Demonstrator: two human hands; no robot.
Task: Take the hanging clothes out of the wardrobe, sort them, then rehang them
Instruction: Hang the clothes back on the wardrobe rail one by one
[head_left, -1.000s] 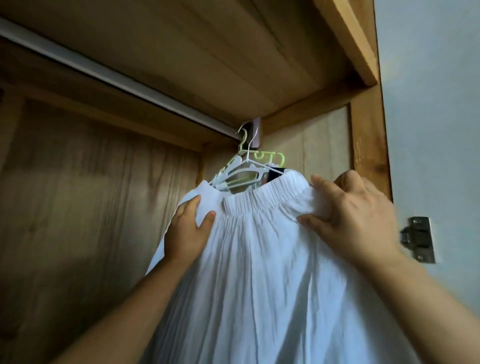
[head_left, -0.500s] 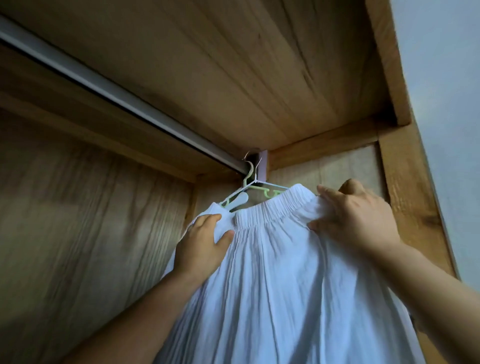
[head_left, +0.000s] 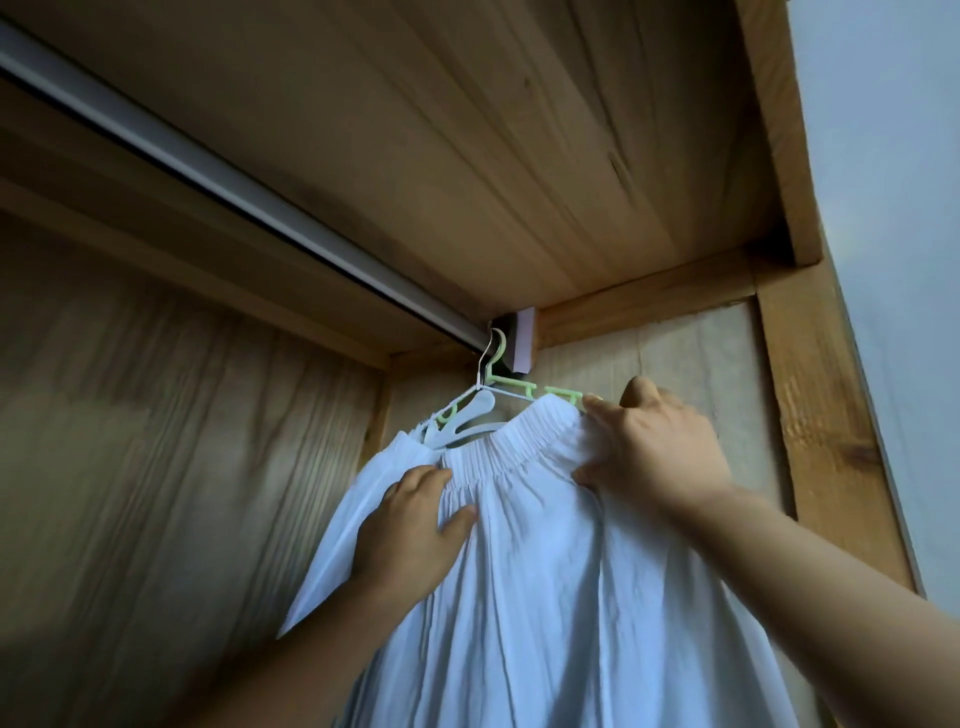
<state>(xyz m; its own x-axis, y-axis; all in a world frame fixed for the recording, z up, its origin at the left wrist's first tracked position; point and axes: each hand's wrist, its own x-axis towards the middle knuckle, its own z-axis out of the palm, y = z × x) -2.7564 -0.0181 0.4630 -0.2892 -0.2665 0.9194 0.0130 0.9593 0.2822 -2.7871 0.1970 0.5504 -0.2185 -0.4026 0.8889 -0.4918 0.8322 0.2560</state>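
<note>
Nearest the cam, bottom of frame: two bare forearms reaching up, w/ the long white fabric of a skirt (head_left: 545, 597) falling between them. Looks thin, crinkly, super soft, prob very light. Will drape and bunch wherever grabbed, no stiffness at all below the top. Not fragile, but could slide off a smooth hanger if tugged sideways.

Bit further up, left hand (head_left: 410, 525) laid on the cloth just under the gathered band, left side. Fingers fairly straight, thumb spread out to the right, pressing/smoothing more than gripping, imo. Wrist bent back, arm coming up from bottom left.

Right hand (head_left: 654, 447) higher, at the right end of the waistband (head_left: 514, 441). Fingers curled over the top edge, thumb under on the front, so pinching the elastic there. Arm stretched in from lower right.

Best place to hold = that elastic band, only part w/ any body. Or skip the cloth and lift by the hanger hooks.

Behind that, a white hanger (head_left: 467, 421) and a green hanger (head_left: 524, 387) poking out above the band, hooks over the rail (head_left: 234, 176) right at its far end by the bracket (head_left: 519, 343). Can't tell which one carries the skirt, or what's on the other.

Farthest back: wood wardrobe (head_left: 519, 130) top and side panel. So skirt is hanging in the wardrobe's right corner.
</note>
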